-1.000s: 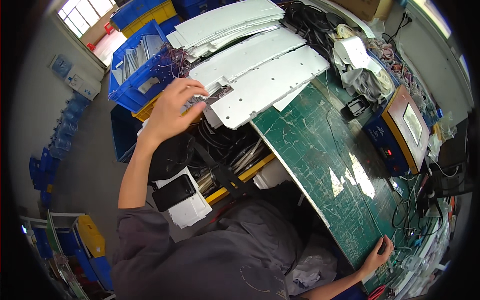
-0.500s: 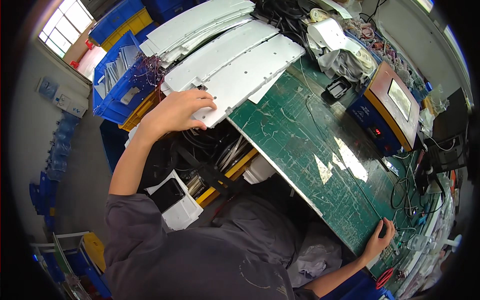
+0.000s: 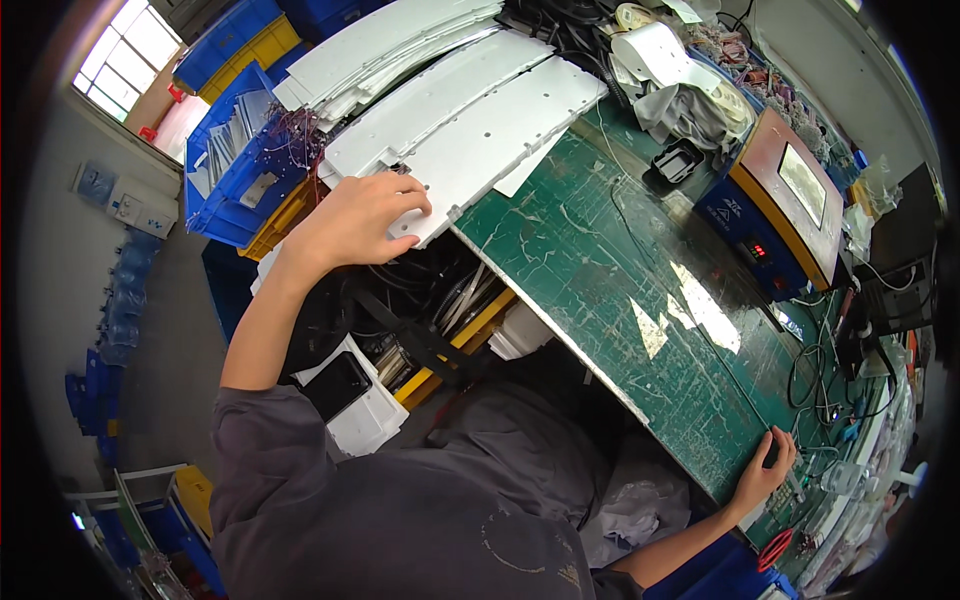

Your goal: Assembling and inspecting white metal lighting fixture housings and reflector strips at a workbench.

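My left hand [image 3: 355, 215] reaches out to the left end of a long white metal panel [image 3: 500, 135] that lies on the green worktable [image 3: 620, 300]. Its fingers curl over the panel's near corner and grip it. More white panels [image 3: 390, 45] are stacked behind it. My right hand [image 3: 765, 475] rests at the table's near right edge, fingers spread on the green surface, holding nothing that I can see.
A blue and orange box with a screen [image 3: 775, 205] stands at the table's right side, with cables [image 3: 830, 370] beyond it. Blue crates [image 3: 235, 170] sit left of the panels. Below the table are a yellow rack [image 3: 455, 345] and a black phone [image 3: 338, 385].
The view has shifted and the panels now sit higher in it. My left hand stays on the panel's left end; my right hand has barely moved along the table edge.
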A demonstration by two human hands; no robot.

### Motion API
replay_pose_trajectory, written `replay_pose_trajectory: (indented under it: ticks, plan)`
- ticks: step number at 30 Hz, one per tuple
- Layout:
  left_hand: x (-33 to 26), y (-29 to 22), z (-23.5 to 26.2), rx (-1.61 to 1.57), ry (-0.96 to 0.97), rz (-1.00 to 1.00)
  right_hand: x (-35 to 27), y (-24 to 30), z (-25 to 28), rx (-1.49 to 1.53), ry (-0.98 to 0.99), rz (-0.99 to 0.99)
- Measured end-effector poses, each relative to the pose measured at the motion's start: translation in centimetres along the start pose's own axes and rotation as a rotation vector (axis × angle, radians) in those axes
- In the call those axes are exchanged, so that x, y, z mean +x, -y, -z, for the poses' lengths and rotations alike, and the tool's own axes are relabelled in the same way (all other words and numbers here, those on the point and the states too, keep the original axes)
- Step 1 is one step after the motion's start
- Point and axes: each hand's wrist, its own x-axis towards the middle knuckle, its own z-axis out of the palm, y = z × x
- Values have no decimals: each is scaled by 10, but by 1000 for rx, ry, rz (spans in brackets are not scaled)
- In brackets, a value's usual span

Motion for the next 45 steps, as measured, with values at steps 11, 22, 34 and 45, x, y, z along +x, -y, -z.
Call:
replay_pose_trajectory:
  ticks: [11, 22, 34, 45]
  plan:
    - [6, -12, 5, 82, 31, 20, -1, 1, 0, 2, -14, 6]
    - [13, -22, 6, 179, 131, 78, 0, 1, -1, 24, -19, -4]
    - [17, -8, 21, 244, 17, -166, -1, 4, -1, 33, -30, -7]
    - [-8, 7, 13, 531, -417, -469, -1, 11, -2, 50, -51, -25]
